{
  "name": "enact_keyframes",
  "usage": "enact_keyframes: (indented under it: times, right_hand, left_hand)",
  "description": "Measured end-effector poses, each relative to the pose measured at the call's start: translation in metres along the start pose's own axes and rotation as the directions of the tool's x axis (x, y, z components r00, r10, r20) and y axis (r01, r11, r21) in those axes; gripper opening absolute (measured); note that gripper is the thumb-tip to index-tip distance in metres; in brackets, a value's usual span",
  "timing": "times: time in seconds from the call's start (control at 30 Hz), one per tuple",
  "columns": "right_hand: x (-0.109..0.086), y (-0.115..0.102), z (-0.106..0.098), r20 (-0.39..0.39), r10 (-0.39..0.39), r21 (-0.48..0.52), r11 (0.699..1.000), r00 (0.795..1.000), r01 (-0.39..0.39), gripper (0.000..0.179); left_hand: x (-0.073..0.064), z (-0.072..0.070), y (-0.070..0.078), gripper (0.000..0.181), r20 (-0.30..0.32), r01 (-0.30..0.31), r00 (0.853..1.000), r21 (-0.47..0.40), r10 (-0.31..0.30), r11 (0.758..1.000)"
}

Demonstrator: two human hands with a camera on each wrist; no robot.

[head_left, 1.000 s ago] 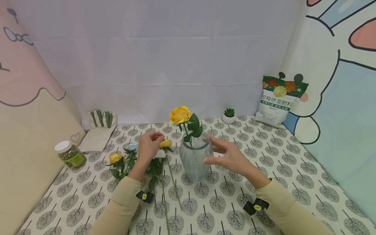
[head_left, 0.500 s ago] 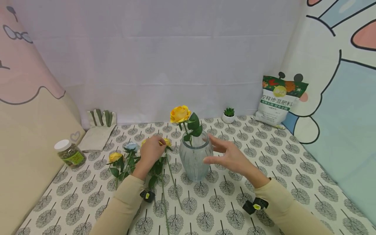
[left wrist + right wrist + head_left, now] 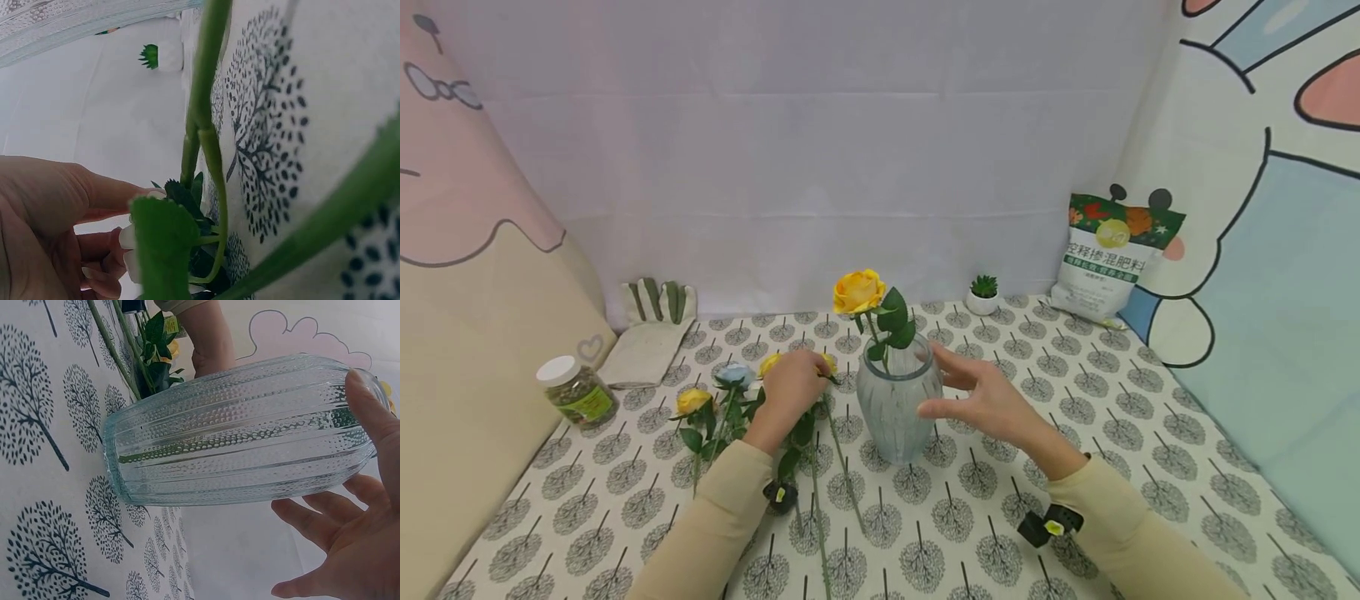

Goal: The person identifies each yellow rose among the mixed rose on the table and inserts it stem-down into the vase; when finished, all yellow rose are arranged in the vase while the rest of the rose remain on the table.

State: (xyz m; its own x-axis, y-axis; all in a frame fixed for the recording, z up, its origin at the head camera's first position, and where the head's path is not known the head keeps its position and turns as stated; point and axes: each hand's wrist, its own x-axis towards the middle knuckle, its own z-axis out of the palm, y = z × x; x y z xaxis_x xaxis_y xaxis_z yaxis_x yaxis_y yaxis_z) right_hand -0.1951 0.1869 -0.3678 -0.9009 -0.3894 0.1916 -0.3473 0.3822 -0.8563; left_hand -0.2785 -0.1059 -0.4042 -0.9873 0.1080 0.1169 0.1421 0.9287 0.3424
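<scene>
The left hand [image 3: 790, 388] has edged toward the glass vase [image 3: 898, 417], so a white bloom [image 3: 129, 259] among loose roses [image 3: 735, 374] left of it seems within reach; whether its fingers grasp anything cannot be told. Right of the vase, the right hand [image 3: 981, 400] spreads loose fingers. A yellow rose [image 3: 858, 292] stands inside.

A ribbed glass vase [image 3: 250, 440] stands on the tree-printed cloth [image 3: 37, 506], a green stem [image 3: 219, 442] showing through its wall. The right hand [image 3: 347, 534] spreads its fingers beside the upper part, one seemingly against the glass near the rim. Leafy stems [image 3: 155, 337] lie toward the cloth's edge, near the left hand [image 3: 213, 350], partly behind the vase.
</scene>
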Motion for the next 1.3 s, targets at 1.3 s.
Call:
enact_keyframes:
  times: [1.3]
  right_hand:
    - [0.000,0.001,0.000,-0.005,-0.013,0.015,1.000,1.000,0.013,0.095]
  left_hand:
    - [0.004,-0.006,-0.006,0.023,0.023,0.033,0.999,-0.737,-0.024,0.675]
